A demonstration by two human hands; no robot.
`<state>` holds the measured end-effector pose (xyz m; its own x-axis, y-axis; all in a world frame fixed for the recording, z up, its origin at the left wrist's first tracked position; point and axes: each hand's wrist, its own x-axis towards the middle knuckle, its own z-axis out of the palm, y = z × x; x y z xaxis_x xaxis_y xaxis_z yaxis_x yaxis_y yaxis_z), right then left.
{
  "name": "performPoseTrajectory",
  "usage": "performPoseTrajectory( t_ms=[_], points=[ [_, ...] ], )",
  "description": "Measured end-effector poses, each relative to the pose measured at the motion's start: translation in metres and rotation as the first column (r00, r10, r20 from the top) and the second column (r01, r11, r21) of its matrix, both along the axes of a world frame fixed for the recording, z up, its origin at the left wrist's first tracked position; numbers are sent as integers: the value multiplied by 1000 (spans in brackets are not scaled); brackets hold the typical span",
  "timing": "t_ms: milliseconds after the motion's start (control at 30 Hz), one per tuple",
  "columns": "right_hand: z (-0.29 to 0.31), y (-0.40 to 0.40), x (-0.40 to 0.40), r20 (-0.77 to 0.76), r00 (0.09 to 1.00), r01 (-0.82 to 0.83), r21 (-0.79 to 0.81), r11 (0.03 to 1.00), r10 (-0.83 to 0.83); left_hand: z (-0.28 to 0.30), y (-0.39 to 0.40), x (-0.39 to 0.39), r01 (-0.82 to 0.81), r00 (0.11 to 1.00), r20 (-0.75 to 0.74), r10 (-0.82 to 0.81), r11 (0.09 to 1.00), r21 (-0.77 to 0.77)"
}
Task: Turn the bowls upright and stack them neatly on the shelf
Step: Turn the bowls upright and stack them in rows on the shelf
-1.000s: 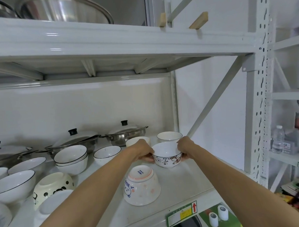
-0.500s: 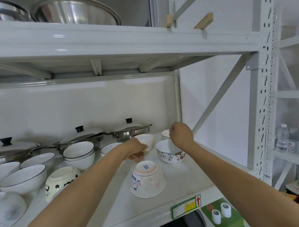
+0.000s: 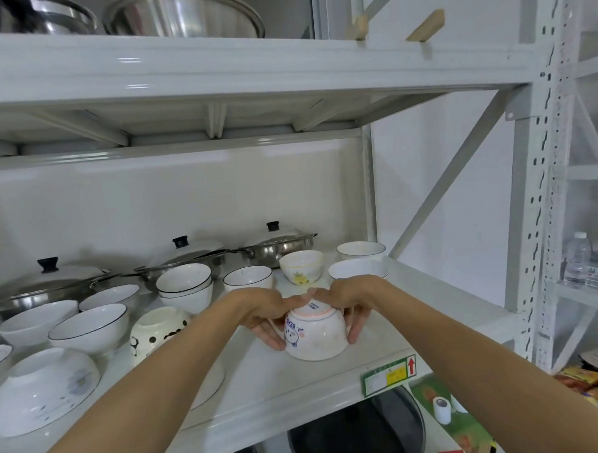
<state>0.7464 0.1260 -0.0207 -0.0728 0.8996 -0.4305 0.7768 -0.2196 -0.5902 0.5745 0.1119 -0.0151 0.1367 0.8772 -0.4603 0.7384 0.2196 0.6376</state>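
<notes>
An upside-down white bowl with a pink ring and a blue bear print (image 3: 314, 337) stands near the front of the white shelf (image 3: 263, 392). My left hand (image 3: 263, 313) grips its left side and my right hand (image 3: 349, 304) grips its right side, thumbs over the foot. Just behind my right hand an upright patterned bowl (image 3: 357, 269) shows its rim. To the left stand two more upside-down bowls: a panda-print one (image 3: 158, 330) and a wide one with a blue flower (image 3: 41, 391). Several upright bowls sit further back.
Three lidded steel pans (image 3: 277, 242) line the back wall. Upright bowls with black rims (image 3: 89, 326) fill the left side, one pair stacked (image 3: 185, 287). The upper shelf beam (image 3: 249, 71) hangs overhead, and a shelf post (image 3: 544, 215) stands at the right.
Both hands let go of the upright patterned bowl at the back right and came forward. They now clasp the upside-down bear bowl from both sides.
</notes>
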Motion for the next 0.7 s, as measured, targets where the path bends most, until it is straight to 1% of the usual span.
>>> performPoseTrajectory(
  t_ms=[167,333,400,467,533,600,633,700],
  points=[
    [1,-13,-9,4,1000,24,61,998,-24,-6,-8,5,-20,999,-36,23,997,69],
    [5,-22,-17,21,999,21,158,987,-25,-7,-12,-2,-92,996,1,93,984,150],
    [8,-23,-18,8,1000,24,237,971,-26,-3,-15,-7,-117,993,34,113,977,180],
    [12,-24,-20,9,1000,11,327,945,-14,3,-18,-13,-153,986,98,134,963,222],
    [15,-24,-22,1,1000,-1,411,912,0,7,-21,-18,-178,977,168,130,934,309],
    [17,-21,-25,-62,998,26,493,870,6,10,-18,-24,-201,965,239,103,879,432],
    [19,-19,-25,-127,992,65,527,848,3,11,-17,-26,-215,960,267,89,843,493],
    [23,-12,-25,-334,942,211,533,819,-24,16,-16,-29,-205,964,260,50,760,616]
  ],
)
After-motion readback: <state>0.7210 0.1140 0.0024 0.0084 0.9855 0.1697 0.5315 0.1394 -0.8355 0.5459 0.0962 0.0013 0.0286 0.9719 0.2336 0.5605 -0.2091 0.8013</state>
